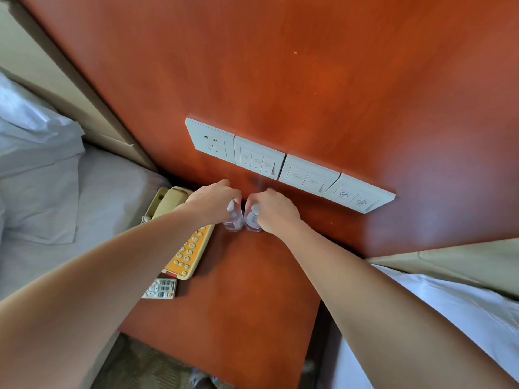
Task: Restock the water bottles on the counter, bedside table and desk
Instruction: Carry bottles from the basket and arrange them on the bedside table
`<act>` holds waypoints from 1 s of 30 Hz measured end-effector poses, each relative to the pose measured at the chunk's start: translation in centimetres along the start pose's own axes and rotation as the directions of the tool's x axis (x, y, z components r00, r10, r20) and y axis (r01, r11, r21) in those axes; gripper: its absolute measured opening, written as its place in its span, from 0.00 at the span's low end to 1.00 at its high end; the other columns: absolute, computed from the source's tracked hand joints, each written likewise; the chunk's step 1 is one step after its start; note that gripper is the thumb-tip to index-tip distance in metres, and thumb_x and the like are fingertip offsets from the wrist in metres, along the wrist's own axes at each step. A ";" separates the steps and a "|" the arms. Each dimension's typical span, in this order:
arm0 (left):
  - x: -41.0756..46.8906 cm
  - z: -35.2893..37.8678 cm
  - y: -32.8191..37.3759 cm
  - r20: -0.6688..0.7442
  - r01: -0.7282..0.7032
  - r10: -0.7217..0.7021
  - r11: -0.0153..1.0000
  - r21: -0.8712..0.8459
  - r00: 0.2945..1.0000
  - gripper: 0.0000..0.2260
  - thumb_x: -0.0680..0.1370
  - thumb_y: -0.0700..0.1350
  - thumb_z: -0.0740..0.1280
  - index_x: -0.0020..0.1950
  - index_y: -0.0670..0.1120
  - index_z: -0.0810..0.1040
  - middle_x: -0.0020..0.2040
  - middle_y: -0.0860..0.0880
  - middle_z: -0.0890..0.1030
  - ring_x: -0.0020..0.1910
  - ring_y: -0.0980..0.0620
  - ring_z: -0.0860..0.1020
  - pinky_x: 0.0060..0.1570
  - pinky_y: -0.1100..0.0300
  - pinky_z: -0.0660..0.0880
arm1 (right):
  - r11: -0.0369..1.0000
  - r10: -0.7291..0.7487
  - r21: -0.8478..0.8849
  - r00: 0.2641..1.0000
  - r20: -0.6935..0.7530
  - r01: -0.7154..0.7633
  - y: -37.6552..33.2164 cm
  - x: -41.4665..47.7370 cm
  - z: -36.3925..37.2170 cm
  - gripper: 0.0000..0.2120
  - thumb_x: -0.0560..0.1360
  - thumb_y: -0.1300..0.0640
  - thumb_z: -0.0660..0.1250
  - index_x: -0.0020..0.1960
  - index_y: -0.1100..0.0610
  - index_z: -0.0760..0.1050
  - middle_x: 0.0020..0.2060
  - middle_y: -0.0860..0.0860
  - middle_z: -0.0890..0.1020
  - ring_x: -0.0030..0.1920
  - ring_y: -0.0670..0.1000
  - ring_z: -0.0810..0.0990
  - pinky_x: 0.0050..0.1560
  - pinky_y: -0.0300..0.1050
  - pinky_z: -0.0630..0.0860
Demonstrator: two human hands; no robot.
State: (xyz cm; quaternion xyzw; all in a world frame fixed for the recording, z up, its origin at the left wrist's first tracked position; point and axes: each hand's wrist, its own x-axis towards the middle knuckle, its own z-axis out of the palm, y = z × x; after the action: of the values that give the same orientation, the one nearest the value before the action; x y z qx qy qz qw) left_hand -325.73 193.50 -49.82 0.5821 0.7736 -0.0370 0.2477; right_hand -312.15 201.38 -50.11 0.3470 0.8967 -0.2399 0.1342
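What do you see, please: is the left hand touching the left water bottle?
Touching: the head view shows the left hand gripping the left water bottle.

Showing left hand (pixel 213 203) and right hand (pixel 276 210) bare, both forearms lying uncovered from wrist to the frame's lower corners. Wearing pale blue-and-white footwear (pixel 202 380), blurred, peeking past the bedside table's (pixel 224 318) near edge.

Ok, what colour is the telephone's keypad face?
Orange, with pale buttons, on the cream plastic telephone; head view.
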 end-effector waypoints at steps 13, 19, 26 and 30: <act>0.0 -0.1 -1.1 0.009 -0.110 0.110 0.994 -0.019 0.994 0.10 0.74 0.37 0.68 0.47 0.52 0.83 0.50 0.52 0.72 0.47 0.49 0.71 0.43 0.56 0.72 | 0.997 0.071 -0.024 0.997 -0.022 -0.071 -0.5 0.5 -0.1 0.16 0.76 0.56 0.66 0.63 0.45 0.72 0.55 0.52 0.77 0.55 0.57 0.78 0.44 0.47 0.73; -0.3 -0.4 -1.4 -0.013 -0.087 0.086 0.993 -0.080 0.996 0.13 0.72 0.32 0.69 0.42 0.51 0.81 0.52 0.52 0.74 0.51 0.47 0.73 0.51 0.50 0.74 | 0.998 0.061 -0.005 0.998 -0.035 -0.061 -0.5 0.7 -0.7 0.16 0.76 0.59 0.68 0.61 0.47 0.76 0.56 0.53 0.78 0.56 0.58 0.79 0.49 0.48 0.76; -0.5 -0.5 -0.4 -0.011 -0.116 0.116 0.986 -0.118 0.993 0.08 0.77 0.38 0.67 0.47 0.51 0.75 0.54 0.49 0.70 0.47 0.49 0.72 0.45 0.55 0.75 | 0.996 0.082 0.039 0.997 -0.010 -0.082 -0.8 1.2 -0.3 0.18 0.75 0.57 0.69 0.64 0.48 0.75 0.57 0.54 0.78 0.56 0.55 0.79 0.54 0.47 0.77; -0.6 -0.7 0.2 -0.051 -0.053 0.046 0.987 -0.154 0.998 0.13 0.78 0.40 0.66 0.60 0.50 0.69 0.56 0.48 0.68 0.44 0.48 0.73 0.39 0.59 0.71 | 0.991 0.115 0.062 0.993 0.020 -0.116 -0.7 1.4 -0.6 0.22 0.75 0.57 0.70 0.67 0.47 0.72 0.60 0.54 0.77 0.59 0.56 0.78 0.56 0.48 0.76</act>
State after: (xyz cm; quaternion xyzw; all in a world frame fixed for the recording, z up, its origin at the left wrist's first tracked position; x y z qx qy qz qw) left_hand -325.65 193.22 -48.90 0.5808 0.7651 0.0433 0.2747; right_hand -313.69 201.97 -49.90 0.4004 0.8659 -0.2629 0.1442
